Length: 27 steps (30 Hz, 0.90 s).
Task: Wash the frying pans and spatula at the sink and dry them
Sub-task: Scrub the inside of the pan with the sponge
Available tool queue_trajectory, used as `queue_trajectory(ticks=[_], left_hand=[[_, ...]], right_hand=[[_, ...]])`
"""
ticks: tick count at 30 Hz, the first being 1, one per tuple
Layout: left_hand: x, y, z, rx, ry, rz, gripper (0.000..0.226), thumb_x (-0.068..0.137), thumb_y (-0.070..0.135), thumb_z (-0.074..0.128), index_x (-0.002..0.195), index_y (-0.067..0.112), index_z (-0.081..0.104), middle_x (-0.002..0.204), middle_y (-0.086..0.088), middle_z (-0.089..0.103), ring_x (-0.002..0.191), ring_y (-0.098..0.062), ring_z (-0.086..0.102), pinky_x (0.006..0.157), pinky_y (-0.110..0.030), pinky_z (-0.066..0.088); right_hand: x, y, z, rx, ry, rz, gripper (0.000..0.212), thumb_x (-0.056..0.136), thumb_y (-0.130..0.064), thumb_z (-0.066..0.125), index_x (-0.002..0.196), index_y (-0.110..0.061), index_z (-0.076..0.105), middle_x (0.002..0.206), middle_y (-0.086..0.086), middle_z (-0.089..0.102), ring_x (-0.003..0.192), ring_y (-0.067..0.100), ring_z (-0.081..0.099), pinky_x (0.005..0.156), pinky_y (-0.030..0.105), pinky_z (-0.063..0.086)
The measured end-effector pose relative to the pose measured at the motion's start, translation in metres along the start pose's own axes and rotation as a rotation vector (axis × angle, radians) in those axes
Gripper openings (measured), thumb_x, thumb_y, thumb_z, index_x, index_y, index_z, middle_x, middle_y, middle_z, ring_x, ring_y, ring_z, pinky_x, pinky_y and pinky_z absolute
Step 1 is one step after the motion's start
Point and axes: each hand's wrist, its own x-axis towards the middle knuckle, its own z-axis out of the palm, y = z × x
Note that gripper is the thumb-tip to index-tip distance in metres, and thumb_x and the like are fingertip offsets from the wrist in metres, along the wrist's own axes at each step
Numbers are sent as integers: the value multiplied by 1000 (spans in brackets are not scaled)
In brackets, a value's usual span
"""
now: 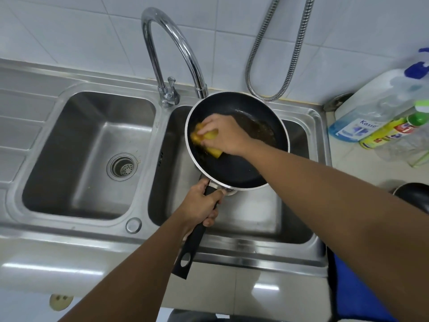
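- Head view: the frying pan [236,163] is held over the right basin of the sink [299,231]; the left hand [199,205] has its grip wrapped tight round the black handle [193,242].
- The right hand [224,133] presses a yellow sponge [209,140] onto the pan's inside, fingers clamped on it.
- Judged early: brown residue shows inside, so scrubbing is under way; rinsing and drying remain. No spatula in sight; a dark rim at the right edge may be another pan.
- A clear bottle [371,112] on the bench reads "Kassa"; the yellow bottle's [390,135] label is unreadable.
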Motion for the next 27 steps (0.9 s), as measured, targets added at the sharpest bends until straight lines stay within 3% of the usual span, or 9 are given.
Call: queue_trajectory(ticks=[2, 6, 9, 12, 14, 16, 21, 23, 27], left_hand=[[2, 0, -3, -25, 16, -6, 13, 102, 14, 61, 110, 9, 53, 87, -13, 50, 44, -15, 32, 37, -21, 28], [0, -3, -10, -74, 42, -6, 14, 102, 13, 62, 108, 6, 52, 84, -12, 51, 44, -14, 32, 37, -20, 27], [-4, -3, -13, -98, 42, -7, 13, 102, 13, 64, 106, 6, 53, 80, -10, 51, 43, -12, 33, 36, -19, 27], [-7, -3, -13, -80, 33, -5, 13, 102, 13, 64, 103, 6, 54, 79, -9, 51, 43, -13, 34, 36, -20, 28], [-9, -3, -12, -65, 28, -1, 13, 102, 14, 64, 102, 7, 54, 80, -10, 52, 43, -13, 35, 36, -20, 29], [-13, -2, -11, -56, 24, -1, 12, 102, 14, 64, 103, 7, 54, 82, -11, 51, 43, -13, 36, 36, -21, 29], [-18, -2, -7, -34, 1, 7, 11, 102, 13, 63, 105, 8, 54, 84, -13, 50, 45, -14, 36, 36, -23, 30], [-18, 0, -5, -15, -3, 10, 9, 102, 12, 62, 105, 9, 54, 83, -13, 50, 44, -14, 35, 36, -23, 30], [-15, 2, -4, 20, 5, 2, 10, 102, 13, 61, 109, 9, 54, 85, -13, 49, 44, -14, 34, 37, -22, 28]], right_hand=[[-19, 4, 6, 41, -139, -14, 24, 76, -22, 86, 99, -22, 82, 125, -3, 66, 112, 11, 60, 106, 28, 42], [-57, 29, -5, 1, -325, -8, 19, 73, -10, 83, 87, -23, 83, 111, -16, 70, 97, -9, 60, 100, 10, 34], [-70, 55, -28, -106, -352, 1, 15, 73, -7, 85, 82, -19, 83, 97, -16, 71, 86, -8, 59, 91, 7, 34], [-65, 74, -48, -196, -256, 82, 11, 77, -7, 83, 84, -15, 83, 104, -7, 75, 93, 2, 65, 100, 16, 40], [-53, 82, -54, -245, -126, 123, 13, 80, -2, 78, 85, -13, 83, 110, 1, 76, 102, 17, 69, 109, 30, 43], [-35, 82, -56, -218, 9, 152, 19, 80, 1, 75, 85, -16, 82, 108, 8, 76, 104, 25, 70, 108, 39, 46], [4, 46, -45, -75, 225, 244, 21, 86, -27, 77, 104, -16, 80, 117, 4, 74, 112, 19, 66, 104, 24, 43], [5, 22, -34, -24, 220, 188, 33, 88, -37, 75, 114, -17, 78, 124, 5, 71, 116, 20, 63, 105, 22, 38], [-15, -5, -3, -28, 78, -11, 38, 79, -28, 81, 115, -19, 75, 126, 6, 64, 117, 23, 59, 100, 22, 35]])
